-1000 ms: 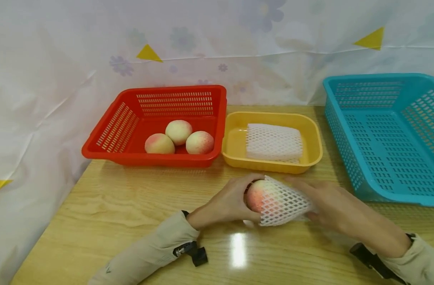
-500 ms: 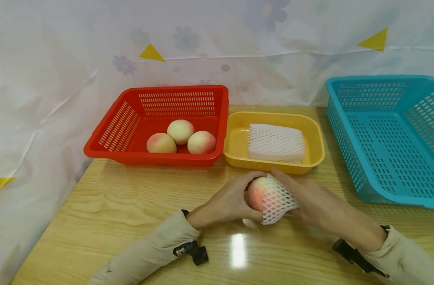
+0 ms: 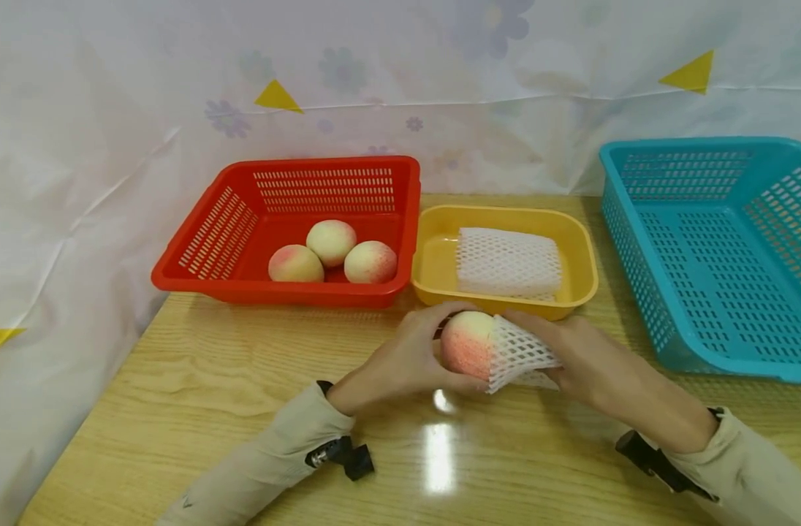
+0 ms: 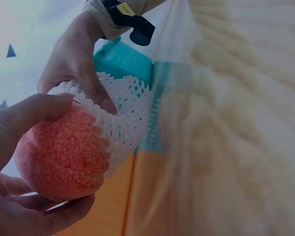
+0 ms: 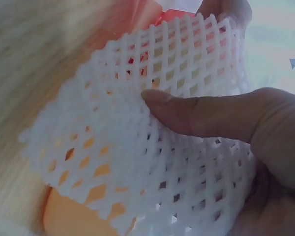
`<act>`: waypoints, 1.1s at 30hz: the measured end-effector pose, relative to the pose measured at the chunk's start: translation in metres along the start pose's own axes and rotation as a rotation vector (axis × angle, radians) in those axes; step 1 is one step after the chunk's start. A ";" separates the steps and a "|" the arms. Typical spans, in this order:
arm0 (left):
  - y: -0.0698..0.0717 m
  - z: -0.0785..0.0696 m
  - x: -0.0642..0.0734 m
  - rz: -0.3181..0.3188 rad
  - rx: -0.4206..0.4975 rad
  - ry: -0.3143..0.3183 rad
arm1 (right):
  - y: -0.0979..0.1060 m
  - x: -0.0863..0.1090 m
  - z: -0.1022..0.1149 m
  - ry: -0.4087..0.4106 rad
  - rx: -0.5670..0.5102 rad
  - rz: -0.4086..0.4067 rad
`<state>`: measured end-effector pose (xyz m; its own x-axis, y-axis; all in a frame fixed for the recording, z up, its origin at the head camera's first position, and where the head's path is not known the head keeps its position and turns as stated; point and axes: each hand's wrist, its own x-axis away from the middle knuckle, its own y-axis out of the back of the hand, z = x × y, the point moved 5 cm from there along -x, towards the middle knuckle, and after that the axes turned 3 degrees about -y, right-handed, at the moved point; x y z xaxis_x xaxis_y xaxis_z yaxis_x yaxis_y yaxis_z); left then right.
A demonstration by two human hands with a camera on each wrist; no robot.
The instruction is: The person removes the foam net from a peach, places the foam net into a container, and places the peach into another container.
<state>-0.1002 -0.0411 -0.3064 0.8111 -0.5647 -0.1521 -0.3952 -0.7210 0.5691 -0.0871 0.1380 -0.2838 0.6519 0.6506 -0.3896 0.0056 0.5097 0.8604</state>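
Observation:
My left hand (image 3: 410,358) grips a pink and cream peach (image 3: 465,345) above the table, its thumb and fingers curled round the fruit. A white foam net sleeve (image 3: 515,351) covers the right side of the peach; the left part is bare. My right hand (image 3: 587,365) pinches that sleeve, with the thumb lying on the mesh in the right wrist view. In the left wrist view the sleeve's edge (image 4: 105,123) lies against the peach (image 4: 64,152), and its far end stands open and loose.
Behind the hands, a yellow tray (image 3: 433,292) holds more white foam nets (image 3: 509,259). To its left stands a red basket (image 3: 243,288) with three peaches (image 3: 331,243). A blue basket (image 3: 696,256) stands at the right, on the wooden table (image 3: 243,351).
The right hand has come left toward the peach, bunching the net sleeve. The peach and left hand have shifted slightly up and left, and more of the fruit's left side shows bare.

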 end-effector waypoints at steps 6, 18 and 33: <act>0.024 -0.010 -0.003 -0.096 0.001 -0.073 | 0.014 -0.014 0.003 -0.094 0.026 0.017; 0.088 -0.026 0.003 -0.226 -0.026 -0.047 | 0.045 -0.053 0.004 -0.185 0.066 -0.186; 0.191 0.021 0.040 -0.490 -0.166 0.149 | 0.029 -0.071 -0.034 -0.305 0.140 -0.340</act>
<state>-0.1524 -0.2099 -0.2211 0.9406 -0.1064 -0.3225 0.1086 -0.8056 0.5824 -0.1590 0.1265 -0.2423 0.7880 0.2547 -0.5606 0.3456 0.5706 0.7450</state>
